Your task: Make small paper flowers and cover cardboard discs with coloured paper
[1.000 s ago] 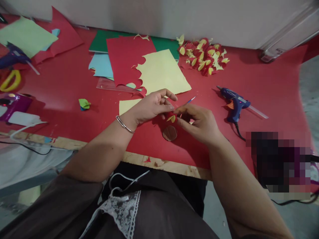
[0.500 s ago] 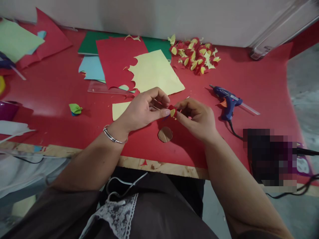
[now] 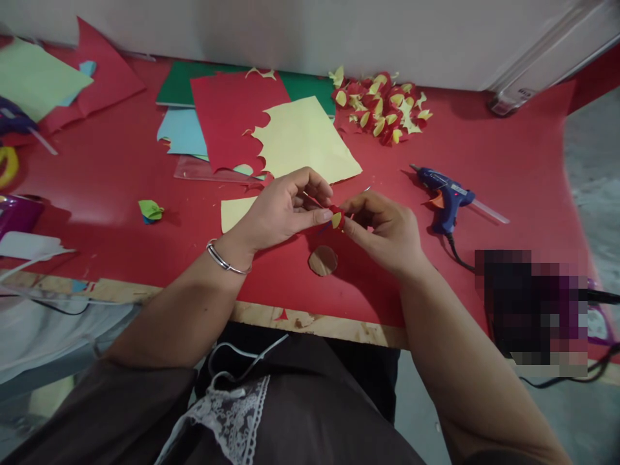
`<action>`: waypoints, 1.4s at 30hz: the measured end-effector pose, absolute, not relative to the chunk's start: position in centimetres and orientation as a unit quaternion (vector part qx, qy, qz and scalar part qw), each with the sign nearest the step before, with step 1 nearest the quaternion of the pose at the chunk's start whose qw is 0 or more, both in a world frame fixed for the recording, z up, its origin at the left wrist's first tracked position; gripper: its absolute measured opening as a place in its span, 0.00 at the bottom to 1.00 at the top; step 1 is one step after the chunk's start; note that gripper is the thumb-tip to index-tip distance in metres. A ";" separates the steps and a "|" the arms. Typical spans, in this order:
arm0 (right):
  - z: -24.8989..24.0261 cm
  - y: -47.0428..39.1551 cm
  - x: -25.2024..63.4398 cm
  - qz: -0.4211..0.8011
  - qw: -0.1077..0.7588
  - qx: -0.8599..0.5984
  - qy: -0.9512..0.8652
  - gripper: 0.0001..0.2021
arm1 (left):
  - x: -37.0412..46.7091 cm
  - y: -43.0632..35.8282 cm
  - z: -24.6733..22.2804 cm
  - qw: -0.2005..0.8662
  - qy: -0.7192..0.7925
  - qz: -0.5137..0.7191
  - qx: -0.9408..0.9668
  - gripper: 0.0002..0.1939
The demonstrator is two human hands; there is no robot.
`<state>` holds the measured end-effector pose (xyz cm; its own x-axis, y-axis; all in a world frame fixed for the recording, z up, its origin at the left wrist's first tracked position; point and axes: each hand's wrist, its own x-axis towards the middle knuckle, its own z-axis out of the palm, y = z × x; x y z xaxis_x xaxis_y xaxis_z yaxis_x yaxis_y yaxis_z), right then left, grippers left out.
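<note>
A small red and yellow paper petal piece (image 3: 336,220) is pinched between my two hands over the middle of the red table. My left hand (image 3: 293,205) grips its left side with thumb and fingers, and a silver bangle circles that wrist. On the other side, the thumb and fingers of my right hand (image 3: 382,226) close on its right edge. Just below the hands lies a round cardboard disc (image 3: 323,261). Under my left hand a strip of pale yellow paper (image 3: 235,212) shows in part.
A blue glue gun (image 3: 446,194) rests at the right, its cord trailing down. Behind it sits a heap of red and yellow paper pieces (image 3: 380,106). Cut sheets, including a yellow sheet (image 3: 310,142), lie at the back. A green paper piece (image 3: 151,210) is at left.
The whole view has shifted slightly, so things on the table appear a little further right. Both hands keep their pinch on the paper piece, with hardly any movement.
</note>
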<state>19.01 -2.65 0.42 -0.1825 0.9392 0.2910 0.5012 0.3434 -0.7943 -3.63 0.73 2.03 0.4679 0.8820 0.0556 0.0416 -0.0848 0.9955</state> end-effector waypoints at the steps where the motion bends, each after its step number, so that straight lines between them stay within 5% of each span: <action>1: 0.4 -2.7 19.0 0.277 0.396 -0.503 -0.717 0.14 | -3.6 0.8 2.0 0.573 0.361 0.368 0.637 0.15; 42: 0.7 -2.7 19.0 0.285 0.391 -0.492 -0.724 0.11 | -3.9 0.9 2.0 0.576 0.338 0.360 0.651 0.17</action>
